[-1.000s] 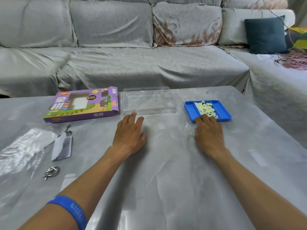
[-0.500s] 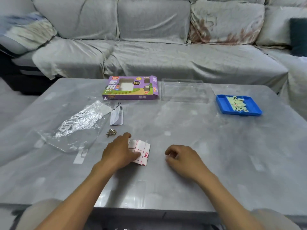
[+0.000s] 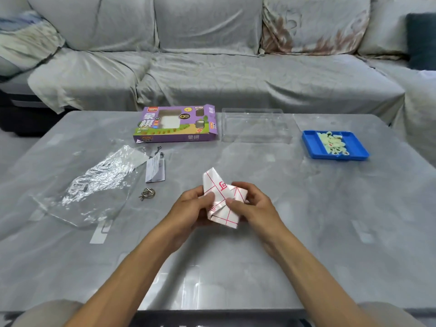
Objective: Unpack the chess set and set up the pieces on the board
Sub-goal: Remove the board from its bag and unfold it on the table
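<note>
Between both thumbs and curled fingers, the folded paper board is being pinched just above the table, near its middle. The left hand is gripping the left flap with its thumb on top, and the right hand is clamping the right flap the same way; the white sheet with red lines is partly opening, one corner lifting toward the sofa.

To do this step well, I judge the hands should be pulling apart gently along the creases, not tugging across them, since thin paper is likely tearing at the folds. Flattening each crease against the table afterwards should be helping the sheet lie level for the pieces.

Around the hands the grey surface is offering open room in front and to the right. To the left, the plastic bag, a small card and a metal ring are lying near, so the sheet may be overlapping them when spread. The purple box and clear lid are sitting farther back, and the blue tray holding the pale pieces is waiting well apart at the right, close to that edge.
</note>
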Demonstrator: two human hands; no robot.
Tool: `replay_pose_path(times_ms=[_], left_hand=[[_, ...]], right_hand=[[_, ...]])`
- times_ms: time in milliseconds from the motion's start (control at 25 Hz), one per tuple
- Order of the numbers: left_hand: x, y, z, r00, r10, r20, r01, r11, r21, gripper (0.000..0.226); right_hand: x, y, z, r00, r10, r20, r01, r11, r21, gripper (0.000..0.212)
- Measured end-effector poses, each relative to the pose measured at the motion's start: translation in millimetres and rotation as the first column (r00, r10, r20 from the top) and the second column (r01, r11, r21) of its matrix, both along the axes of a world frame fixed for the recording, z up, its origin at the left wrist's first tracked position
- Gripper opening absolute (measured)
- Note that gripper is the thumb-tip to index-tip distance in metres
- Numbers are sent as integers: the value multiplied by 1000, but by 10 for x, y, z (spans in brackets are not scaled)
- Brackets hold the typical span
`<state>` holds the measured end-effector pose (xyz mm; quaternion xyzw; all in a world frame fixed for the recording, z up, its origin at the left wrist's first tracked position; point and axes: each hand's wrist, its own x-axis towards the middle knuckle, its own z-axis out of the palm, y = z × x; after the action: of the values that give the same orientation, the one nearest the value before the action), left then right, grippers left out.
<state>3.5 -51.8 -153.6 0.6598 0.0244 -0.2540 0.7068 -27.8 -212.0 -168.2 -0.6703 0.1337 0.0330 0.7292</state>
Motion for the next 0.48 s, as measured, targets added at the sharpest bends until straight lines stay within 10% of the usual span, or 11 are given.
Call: replay_pose_path(times_ms=[200,320,480], left_hand=[[-3,22,-14,996,16,-85,-28,990,-141,27],[-44,-13,-92,988,-71,138,63,996,65,53],[-14,-87,-154,945,228,234,-264,956,132,12]], right_hand=[[22,-73,50,995,-83,52,94,964,-250,28],[-4,-43,73,997,-74,-5,72,972,-223,32],[5,25,66,994,10,-106,-37,965,-259,42]])
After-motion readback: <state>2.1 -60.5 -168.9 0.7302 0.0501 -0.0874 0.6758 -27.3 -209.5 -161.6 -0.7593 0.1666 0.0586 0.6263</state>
